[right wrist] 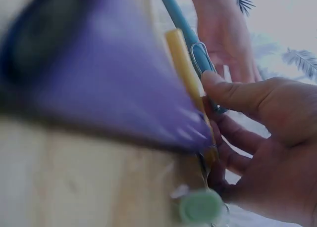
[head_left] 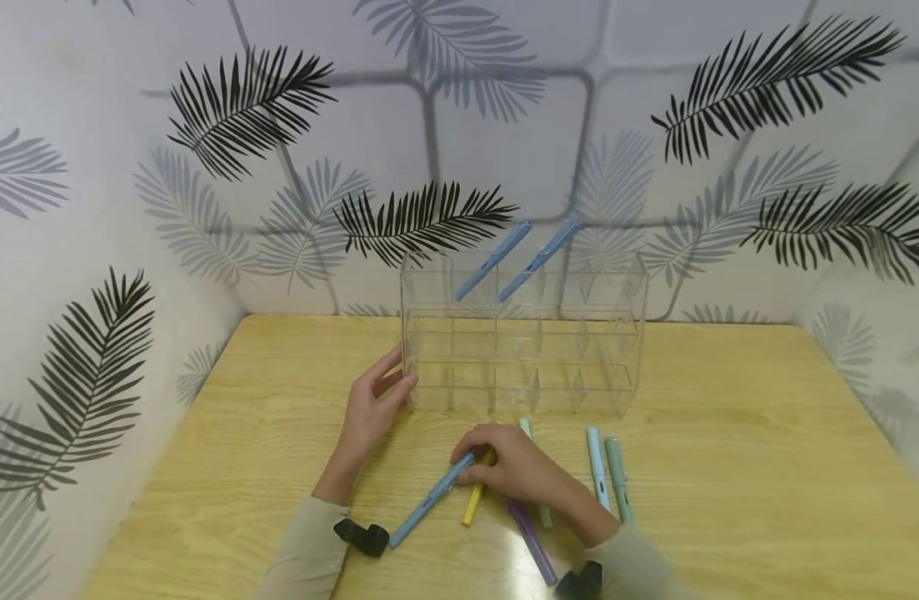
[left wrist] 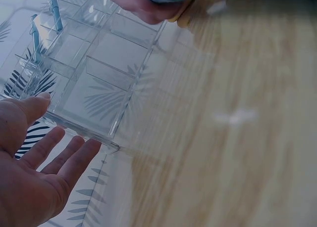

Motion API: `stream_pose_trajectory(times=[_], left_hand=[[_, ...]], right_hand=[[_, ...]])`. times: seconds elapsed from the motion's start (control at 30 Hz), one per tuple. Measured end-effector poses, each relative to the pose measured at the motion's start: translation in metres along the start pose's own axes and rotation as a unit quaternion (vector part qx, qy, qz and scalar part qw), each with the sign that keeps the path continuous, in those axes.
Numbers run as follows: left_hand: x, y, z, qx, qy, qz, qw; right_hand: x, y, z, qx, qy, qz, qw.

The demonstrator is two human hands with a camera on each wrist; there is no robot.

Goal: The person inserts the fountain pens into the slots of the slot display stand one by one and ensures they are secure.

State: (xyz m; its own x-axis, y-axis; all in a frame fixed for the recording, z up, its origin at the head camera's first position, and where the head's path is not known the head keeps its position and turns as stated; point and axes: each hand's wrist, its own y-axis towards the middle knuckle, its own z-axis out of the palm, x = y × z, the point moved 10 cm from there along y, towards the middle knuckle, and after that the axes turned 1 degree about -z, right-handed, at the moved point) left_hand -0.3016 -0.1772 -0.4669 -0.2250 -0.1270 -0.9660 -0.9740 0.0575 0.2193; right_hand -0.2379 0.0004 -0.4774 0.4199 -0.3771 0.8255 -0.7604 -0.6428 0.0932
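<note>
My right hand (head_left: 507,462) pinches a blue pen (head_left: 429,504) near its clip end, between thumb and fingers. The pen slants down to the left over the table. Under the same hand lies a yellow pen (head_left: 472,502), partly covered by the fingers. A purple pen (head_left: 532,543) and a light green pen (head_left: 527,428) lie beside and beneath the right wrist. My left hand (head_left: 372,404) is at the left side of a clear tiered rack (head_left: 519,388), thumb at its front edge and fingers extended along the side panel. Two blue pens (head_left: 492,261) lean in the rack's top tier.
Right of my right forearm, a light blue pen (head_left: 597,462) and a grey-green pen (head_left: 618,475) lie side by side on the wooden table (head_left: 744,433). A wall with a leaf pattern (head_left: 504,150) rises behind the rack.
</note>
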Motion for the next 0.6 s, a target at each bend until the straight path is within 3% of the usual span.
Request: stream_pose_trajectory(times=[0.37, 0.6], left_hand=[[-0.001, -0.002, 0.003, 0.000, 0.002, 0.006, 1.0000], [0.000, -0.003, 0.002, -0.003, 0.007, 0.006, 1.0000]], right_hand=[[0.006, -0.014, -0.048, -0.040, 0.101, -0.012, 0.994], [-0.002, -0.023, -0.067, -0.070, 0.201, -0.005, 0.977]])
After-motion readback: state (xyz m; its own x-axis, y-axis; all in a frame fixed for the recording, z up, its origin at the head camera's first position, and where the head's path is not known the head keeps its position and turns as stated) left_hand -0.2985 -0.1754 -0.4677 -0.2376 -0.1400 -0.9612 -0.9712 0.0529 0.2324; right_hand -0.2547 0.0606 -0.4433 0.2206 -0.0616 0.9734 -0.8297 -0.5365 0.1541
